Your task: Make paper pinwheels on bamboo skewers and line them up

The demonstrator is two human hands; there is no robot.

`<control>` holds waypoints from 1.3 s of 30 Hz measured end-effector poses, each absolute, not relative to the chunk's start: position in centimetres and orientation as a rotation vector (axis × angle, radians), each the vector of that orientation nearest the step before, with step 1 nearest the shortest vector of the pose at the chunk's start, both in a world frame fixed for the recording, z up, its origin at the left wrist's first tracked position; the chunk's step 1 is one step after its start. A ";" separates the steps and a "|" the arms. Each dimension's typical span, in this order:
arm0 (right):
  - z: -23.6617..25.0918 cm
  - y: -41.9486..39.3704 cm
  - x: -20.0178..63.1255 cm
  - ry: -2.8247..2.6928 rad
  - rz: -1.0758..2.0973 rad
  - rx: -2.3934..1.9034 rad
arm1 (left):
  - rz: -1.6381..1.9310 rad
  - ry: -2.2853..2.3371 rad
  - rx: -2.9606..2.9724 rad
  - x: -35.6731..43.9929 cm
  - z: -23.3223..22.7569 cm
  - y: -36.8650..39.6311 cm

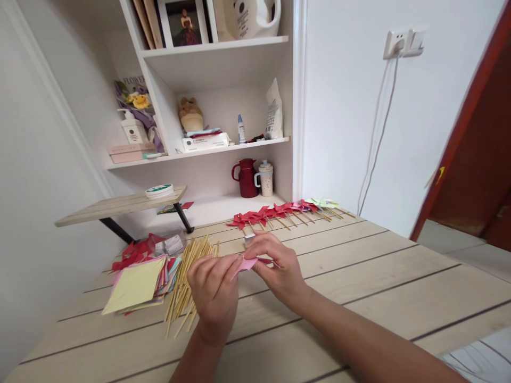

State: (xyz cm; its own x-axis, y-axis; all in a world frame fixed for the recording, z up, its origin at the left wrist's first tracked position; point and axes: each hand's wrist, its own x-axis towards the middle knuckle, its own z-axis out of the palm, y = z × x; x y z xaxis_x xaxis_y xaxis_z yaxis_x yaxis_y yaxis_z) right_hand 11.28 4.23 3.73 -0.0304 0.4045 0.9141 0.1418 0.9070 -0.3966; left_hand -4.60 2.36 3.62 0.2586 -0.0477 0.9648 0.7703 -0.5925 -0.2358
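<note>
Between both hands is a small piece of pink paper, partly folded and partly covered by the fingers. My left hand pinches its left side with bent fingers. On the other side, my right hand grips the paper between thumb and fingers. Just beyond the fingers sits a small grey-white object, mostly hidden. A heap of thin wooden sticks lies left of my left hand. Further left is a stack of paper squares with a yellow sheet on top.
Along the table's back edge lies a row of red paper pinwheels on sticks, with pale green ones at its right end. Red paper pieces and a clear plastic box lie at left, near a raised wooden stand. Behind stands a dark red jug.
</note>
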 end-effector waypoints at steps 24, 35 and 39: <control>4.0 4.4 11.2 -1.559 0.541 -0.652 | -1.770 -0.946 -1.899 -3.4 2.5 3.3; 4.0 4.6 11.2 -1.500 0.657 -0.734 | -1.980 -1.041 -1.920 -2.8 2.3 3.3; 4.2 4.4 11.3 -1.518 0.647 -0.726 | -2.009 -1.064 -1.903 -2.7 2.4 3.4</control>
State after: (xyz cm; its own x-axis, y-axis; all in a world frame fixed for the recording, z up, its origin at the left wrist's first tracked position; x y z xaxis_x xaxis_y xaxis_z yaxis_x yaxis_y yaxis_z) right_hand 11.31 4.38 4.16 -0.0304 0.7663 0.6418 0.0673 0.6422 -0.7636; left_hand -2.67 3.36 2.35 -0.1668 0.3379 0.9263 0.5765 -0.7287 0.3696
